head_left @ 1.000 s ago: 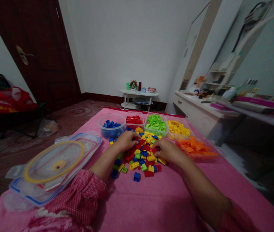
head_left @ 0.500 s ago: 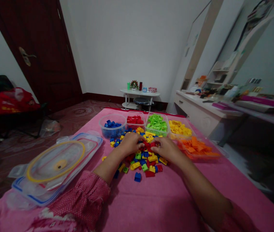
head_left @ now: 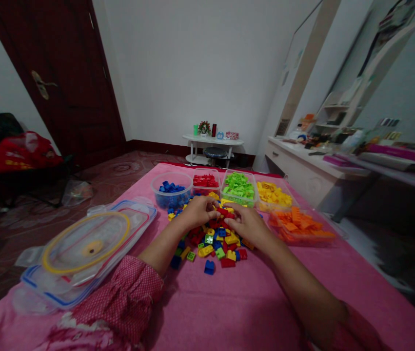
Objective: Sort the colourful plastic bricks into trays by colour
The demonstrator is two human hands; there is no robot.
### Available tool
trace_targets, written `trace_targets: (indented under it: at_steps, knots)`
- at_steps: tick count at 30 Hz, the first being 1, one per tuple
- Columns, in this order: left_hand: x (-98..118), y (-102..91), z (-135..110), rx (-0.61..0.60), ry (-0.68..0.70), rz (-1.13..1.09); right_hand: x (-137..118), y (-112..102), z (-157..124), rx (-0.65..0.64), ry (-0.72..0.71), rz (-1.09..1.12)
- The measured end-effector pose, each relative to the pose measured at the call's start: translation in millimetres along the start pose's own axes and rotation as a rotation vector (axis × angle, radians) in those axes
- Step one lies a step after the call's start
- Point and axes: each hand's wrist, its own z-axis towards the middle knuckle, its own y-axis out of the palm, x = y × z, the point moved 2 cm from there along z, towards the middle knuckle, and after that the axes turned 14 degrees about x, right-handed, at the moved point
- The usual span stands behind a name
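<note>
My right grip (head_left: 247, 223) pinches red toy bricks (head_left: 225, 213) between thumb and fingers, while my left grip (head_left: 198, 213) curls in at their other side, though I cannot tell whether it clasps any. The mixed brick pile (head_left: 219, 240) lies beneath and nearer me than both grips on the pink-covered worktop (head_left: 210, 312), with the green-brick tub (head_left: 242, 199) just beyond them. Well left of my left grip, a red bag (head_left: 24, 152) bears yellow lettering too blurred to read.
</note>
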Motion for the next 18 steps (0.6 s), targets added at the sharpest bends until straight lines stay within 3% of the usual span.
trace_targets:
  at_steps: [4,11,14,18]
  knots:
    - [-2,5.8,2,0.026,-0.134,-0.239,-4,-1,1,-0.012,-0.006,0.074]
    - [10,3.9,-1,-0.017,-0.515,-0.698,-10,-7,4,0.101,0.018,0.161]
    - [13,4.8,-2,-0.05,-0.53,-0.741,-10,-6,4,0.124,0.009,0.162]
    - [10,6.6,2,-0.02,-0.406,-0.627,-9,-3,4,0.126,0.024,0.163]
